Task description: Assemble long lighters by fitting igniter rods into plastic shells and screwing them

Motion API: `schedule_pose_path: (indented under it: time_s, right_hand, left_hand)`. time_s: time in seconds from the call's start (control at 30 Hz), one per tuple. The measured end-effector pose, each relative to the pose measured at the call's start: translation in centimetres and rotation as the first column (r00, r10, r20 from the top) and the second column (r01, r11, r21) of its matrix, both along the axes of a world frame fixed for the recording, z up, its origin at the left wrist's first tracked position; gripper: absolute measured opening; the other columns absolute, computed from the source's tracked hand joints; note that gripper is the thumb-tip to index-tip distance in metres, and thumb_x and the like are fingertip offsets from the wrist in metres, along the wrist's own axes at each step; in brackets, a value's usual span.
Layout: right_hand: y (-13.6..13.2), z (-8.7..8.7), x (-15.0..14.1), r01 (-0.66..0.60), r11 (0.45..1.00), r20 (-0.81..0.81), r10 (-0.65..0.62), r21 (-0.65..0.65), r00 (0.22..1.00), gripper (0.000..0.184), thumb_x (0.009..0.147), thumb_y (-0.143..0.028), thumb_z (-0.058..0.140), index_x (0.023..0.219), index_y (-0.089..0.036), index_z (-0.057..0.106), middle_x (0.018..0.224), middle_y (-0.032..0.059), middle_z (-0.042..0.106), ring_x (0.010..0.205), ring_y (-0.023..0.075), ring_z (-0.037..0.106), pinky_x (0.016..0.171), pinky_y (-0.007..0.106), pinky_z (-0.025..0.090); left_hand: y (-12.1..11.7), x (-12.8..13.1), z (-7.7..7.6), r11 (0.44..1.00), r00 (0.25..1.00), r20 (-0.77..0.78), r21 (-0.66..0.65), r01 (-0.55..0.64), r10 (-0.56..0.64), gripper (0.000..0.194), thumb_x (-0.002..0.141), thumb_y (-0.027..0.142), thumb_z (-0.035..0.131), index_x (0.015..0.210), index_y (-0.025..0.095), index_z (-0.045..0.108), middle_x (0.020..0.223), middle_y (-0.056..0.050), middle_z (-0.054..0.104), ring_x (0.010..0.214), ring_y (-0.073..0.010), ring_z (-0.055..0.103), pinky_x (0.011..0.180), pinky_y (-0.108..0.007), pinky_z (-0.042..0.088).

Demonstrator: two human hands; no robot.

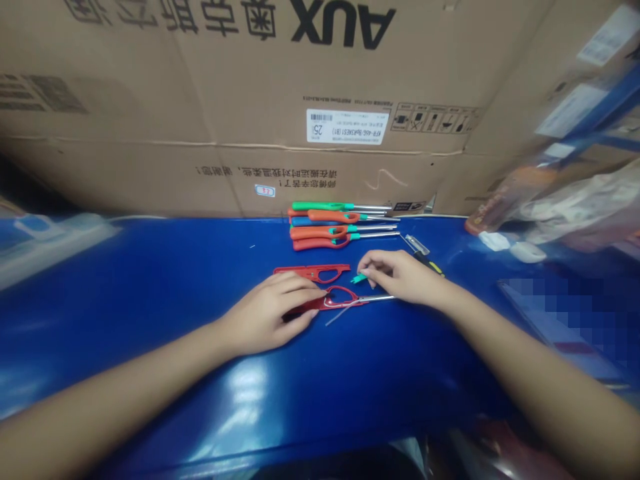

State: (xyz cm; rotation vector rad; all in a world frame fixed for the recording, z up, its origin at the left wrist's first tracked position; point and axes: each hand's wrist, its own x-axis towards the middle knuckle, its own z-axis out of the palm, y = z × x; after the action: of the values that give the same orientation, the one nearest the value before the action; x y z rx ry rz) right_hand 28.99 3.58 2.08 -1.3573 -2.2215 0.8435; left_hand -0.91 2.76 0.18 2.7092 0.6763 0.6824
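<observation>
My left hand (280, 308) is closed over the handle of an opened red gas lighter (356, 301) lying on the blue table. The lighter's metal tube points right, and a thin pale strand (340, 315) sticks out below its trigger loop. My right hand (393, 275) pinches a small green plastic part (359, 278) just above the loop. Behind them lies the other half of a red handle shell (330, 273), partly hidden by my left fingers. The inside of the handle under my left hand is mostly covered.
Several finished-looking lighters (320, 233) in green, orange, blue and red lie stacked against a large cardboard box (240, 120). A screwdriver with a black and yellow handle (434, 265) rests behind my right wrist. An orange bottle (515, 197) and plastic bags (590, 200) are at the right.
</observation>
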Motion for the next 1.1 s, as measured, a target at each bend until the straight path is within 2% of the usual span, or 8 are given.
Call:
schedule_pose_path:
  time_s: [0.07, 0.17, 0.37, 0.47, 0.63, 0.87, 0.97, 1.1]
  right_hand:
    - [0.0, -0.2, -0.1, 0.034, 0.999, 0.017, -0.034, 0.004, 0.999, 0.019, 0.097, -0.036, 0.053, 0.096, -0.02, 0.064, 0.067, -0.0026, 0.061, 0.058, 0.0119, 0.053, 0.057, 0.024, 0.04]
    - [0.1, -0.2, -0.1, 0.07, 0.994, 0.156, -0.083, 0.086, 0.984, 0.017, 0.096, -0.033, 0.052, 0.099, -0.021, 0.064, 0.066, -0.0029, 0.061, 0.058, 0.0127, 0.053, 0.058, 0.025, 0.038]
    - [-0.2, 0.2, 0.4, -0.008, 0.969, 0.207, -0.045, 0.247, 0.977, 0.018, 0.092, -0.023, 0.055, 0.108, -0.022, 0.062, 0.097, 0.0033, 0.067, 0.081, 0.0166, 0.06, 0.072, 0.029, 0.045]
    - [-0.3, 0.2, 0.2, -0.047, 0.967, 0.207, -0.006, 0.25, 0.978, 0.016, 0.093, -0.028, 0.057, 0.107, -0.023, 0.062, 0.105, 0.0046, 0.065, 0.084, 0.0171, 0.059, 0.075, 0.03, 0.046]
    - [0.1, -0.4, 0.0, -0.07, 0.975, 0.253, 0.014, 0.213, 0.967, 0.019, 0.1, -0.036, 0.048, 0.095, -0.022, 0.06, 0.098, 0.0037, 0.065, 0.087, 0.0179, 0.061, 0.077, 0.031, 0.045]
    - [0.0, 0.5, 0.4, 0.06, 0.958, 0.314, -0.151, 0.28, 0.937, 0.026, 0.103, -0.043, 0.041, 0.099, -0.023, 0.057, 0.093, 0.004, 0.068, 0.078, 0.0184, 0.062, 0.067, 0.03, 0.041]
    - [-0.2, 0.9, 0.7, -0.01, 0.959, 0.35, -0.094, 0.284, 0.932, 0.024, 0.097, -0.046, 0.053, 0.096, -0.023, 0.057, 0.093, 0.0033, 0.067, 0.079, 0.0187, 0.061, 0.068, 0.029, 0.041]
    - [-0.4, 0.9, 0.6, -0.102, 0.965, 0.396, -0.003, 0.243, 0.918, 0.014, 0.094, -0.036, 0.06, 0.089, -0.022, 0.059, 0.09, 0.0021, 0.066, 0.076, 0.0171, 0.059, 0.065, 0.028, 0.04]
  left_hand:
    - [0.0, 0.0, 0.0, 1.0, 1.0, -0.004, 0.0, 0.001, -0.001, 0.031, 0.097, 0.025, 0.057, 0.127, 0.023, 0.066, 0.121, -0.008, 0.071, 0.113, -0.0229, 0.065, 0.1, -0.041, 0.052]
    - [0.0, 0.0, 0.0, 1.0, 1.0, -0.001, 0.006, 0.0, 0.0, 0.031, 0.097, 0.025, 0.058, 0.127, 0.023, 0.066, 0.12, -0.008, 0.071, 0.113, -0.0229, 0.065, 0.1, -0.04, 0.052]
    - [0.0, 0.0, 0.0, 1.0, 1.0, 0.004, 0.011, 0.001, -0.001, 0.032, 0.097, 0.025, 0.058, 0.128, 0.024, 0.066, 0.12, -0.008, 0.071, 0.113, -0.0234, 0.065, 0.101, -0.041, 0.051]
    - [0.1, 0.1, 0.0, 1.0, 1.0, -0.002, 0.006, -0.002, 0.002, 0.032, 0.097, 0.025, 0.058, 0.128, 0.023, 0.066, 0.121, -0.008, 0.071, 0.113, -0.0235, 0.065, 0.1, -0.041, 0.052]
    - [0.1, 0.1, -0.2, 1.0, 1.0, 0.004, 0.006, -0.001, 0.001, 0.031, 0.096, 0.025, 0.059, 0.126, 0.024, 0.066, 0.12, -0.008, 0.071, 0.114, -0.023, 0.065, 0.1, -0.04, 0.051]
    - [0.1, 0.0, -0.3, 1.0, 0.999, 0.039, 0.003, -0.002, 0.001, 0.031, 0.095, 0.025, 0.061, 0.125, 0.022, 0.067, 0.117, -0.009, 0.072, 0.11, -0.0228, 0.067, 0.1, -0.039, 0.052]
    - [0.2, 0.0, -0.3, 1.0, 0.998, 0.053, -0.012, -0.021, 0.021, 0.029, 0.094, 0.026, 0.062, 0.122, 0.021, 0.068, 0.113, -0.009, 0.072, 0.105, -0.0224, 0.067, 0.098, -0.04, 0.052]
    - [0.3, 0.1, -0.4, 0.999, 0.997, 0.071, -0.021, -0.039, 0.04, 0.028, 0.095, 0.027, 0.063, 0.122, 0.02, 0.068, 0.107, -0.008, 0.07, 0.101, -0.0216, 0.065, 0.094, -0.039, 0.052]
